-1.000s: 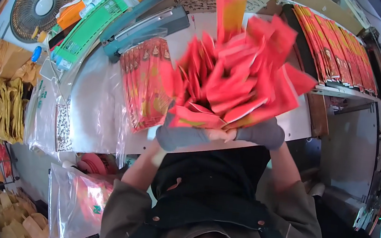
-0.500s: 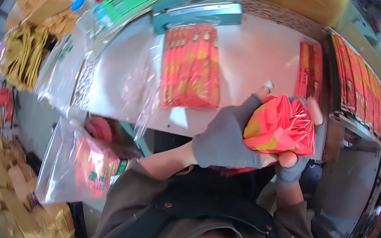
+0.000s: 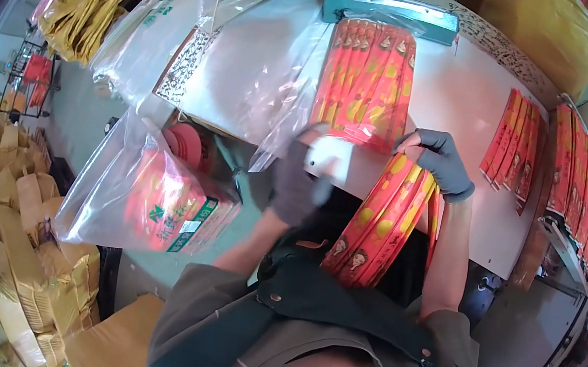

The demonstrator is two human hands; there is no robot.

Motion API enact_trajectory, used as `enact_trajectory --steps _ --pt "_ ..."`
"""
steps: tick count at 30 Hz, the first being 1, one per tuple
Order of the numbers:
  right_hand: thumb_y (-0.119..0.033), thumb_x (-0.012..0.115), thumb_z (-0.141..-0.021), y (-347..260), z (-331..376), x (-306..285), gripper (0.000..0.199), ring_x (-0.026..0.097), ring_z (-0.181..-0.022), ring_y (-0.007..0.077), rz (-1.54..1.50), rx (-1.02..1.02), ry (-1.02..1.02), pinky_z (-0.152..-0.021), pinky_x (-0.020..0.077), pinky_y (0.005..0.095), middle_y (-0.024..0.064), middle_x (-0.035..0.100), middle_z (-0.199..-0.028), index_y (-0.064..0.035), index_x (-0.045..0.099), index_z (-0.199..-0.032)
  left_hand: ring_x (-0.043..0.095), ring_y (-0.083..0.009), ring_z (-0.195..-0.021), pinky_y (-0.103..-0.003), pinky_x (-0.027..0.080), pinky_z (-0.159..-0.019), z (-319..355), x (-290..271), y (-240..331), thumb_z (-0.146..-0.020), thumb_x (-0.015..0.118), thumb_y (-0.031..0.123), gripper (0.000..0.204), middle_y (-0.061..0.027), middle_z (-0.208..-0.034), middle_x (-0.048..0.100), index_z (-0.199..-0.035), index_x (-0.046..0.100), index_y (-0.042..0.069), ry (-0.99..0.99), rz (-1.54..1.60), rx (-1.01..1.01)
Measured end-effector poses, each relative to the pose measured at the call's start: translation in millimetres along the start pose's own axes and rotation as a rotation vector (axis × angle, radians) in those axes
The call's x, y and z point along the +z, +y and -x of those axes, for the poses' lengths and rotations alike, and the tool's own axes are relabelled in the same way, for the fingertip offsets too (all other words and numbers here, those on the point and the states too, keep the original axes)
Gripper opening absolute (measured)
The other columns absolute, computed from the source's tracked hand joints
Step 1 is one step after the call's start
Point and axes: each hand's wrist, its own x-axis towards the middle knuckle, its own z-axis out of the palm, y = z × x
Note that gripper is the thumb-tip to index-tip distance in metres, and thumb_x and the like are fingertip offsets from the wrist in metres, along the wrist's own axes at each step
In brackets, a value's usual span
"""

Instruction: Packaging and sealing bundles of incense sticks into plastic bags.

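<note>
Near the table's front edge my right hand (image 3: pixel 439 164), in a grey fingerless glove, pinches the top end of a bundle of long red paper bags (image 3: pixel 382 221) with yellow print. The bundle hangs slanting down toward my lap. To its left my left hand (image 3: pixel 301 177), gloved the same way, is blurred; its thumb and fingers look apart, with nothing seen between them. Just beyond that hand lies a packed bundle of red bags (image 3: pixel 367 82) in a clear plastic sleeve. Clear plastic sleeves (image 3: pixel 262 60) lie flat at its left.
A teal heat sealer (image 3: pixel 398 12) stands behind the packed bundle. Loose red bags (image 3: pixel 513 142) lie at the right, beside a rack of red bags (image 3: pixel 578 180). At the left are a filled clear bag (image 3: pixel 165 200), golden-brown bundles (image 3: pixel 20 229) and a stool's red top (image 3: pixel 186 144).
Both hands held the red bundle with its pleated ends facing up; now only my right hand holds it, hanging lengthwise. My left hand has let go and moved left. The view has shifted.
</note>
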Motion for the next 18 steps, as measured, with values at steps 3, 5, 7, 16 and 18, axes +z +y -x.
enact_trajectory --steps 3,5,7,16,18 --pt "-0.011 0.058 -0.082 2.8 -0.2 -0.2 0.017 0.057 -0.084 0.0123 0.006 0.016 0.008 -0.08 0.0422 0.0258 0.0077 0.065 -0.086 0.0041 0.065 -0.087 0.054 -0.0346 -0.096 -0.04 0.045 -0.083 -13.4 -51.1 -27.9 -0.071 0.062 0.004 0.043 -0.0154 -0.105 0.057 -0.112 0.053 0.005 -0.073 -0.551 0.011" --pt "-0.01 0.06 -0.082 1.8 -1.5 0.8 0.017 0.056 -0.079 0.0097 0.008 -0.001 0.025 -0.077 0.0432 0.0249 0.0059 0.065 -0.082 0.0037 0.067 -0.088 0.054 -0.0337 -0.095 -0.041 0.045 -0.081 -6.4 -64.5 -51.1 -0.07 0.062 0.005 0.039 -0.0144 -0.102 0.057 -0.108 0.055 0.005 -0.141 -0.619 -0.071" --pt "-0.01 0.06 -0.082 3.1 -2.8 1.1 0.017 0.056 -0.079 0.0096 0.015 -0.011 0.026 -0.077 0.0431 0.0249 0.0057 0.065 -0.082 0.0037 0.067 -0.088 0.055 -0.0305 -0.09 -0.041 0.046 -0.076 -3.6 -68.4 -64.8 -0.072 0.06 0.008 0.023 -0.011 -0.092 0.057 -0.095 0.059 0.006 -0.204 -0.689 -0.112" --pt "-0.011 0.059 -0.082 3.6 3.0 -0.8 0.018 0.055 -0.079 0.009 -0.033 0.029 0.067 -0.077 0.0419 0.0247 0.0047 0.064 -0.082 0.0041 0.066 -0.089 0.059 -0.0242 -0.068 -0.034 0.048 -0.062 -32.8 -79.5 -56.2 -0.078 0.062 0.012 0.011 -0.0081 -0.081 0.06 -0.087 0.062 0.007 -0.185 -0.557 -0.145" --pt "-0.011 0.059 -0.082 3.8 2.1 0.0 0.018 0.055 -0.079 0.009 -0.03 0.019 0.066 -0.077 0.0418 0.0246 0.0046 0.064 -0.081 0.0041 0.066 -0.089 0.058 -0.027 -0.068 -0.035 0.048 -0.062 -27.0 -80.8 -69.0 -0.076 0.063 0.013 0.01 -0.0083 -0.079 0.06 -0.085 0.061 0.008 -0.24 -0.643 -0.097"
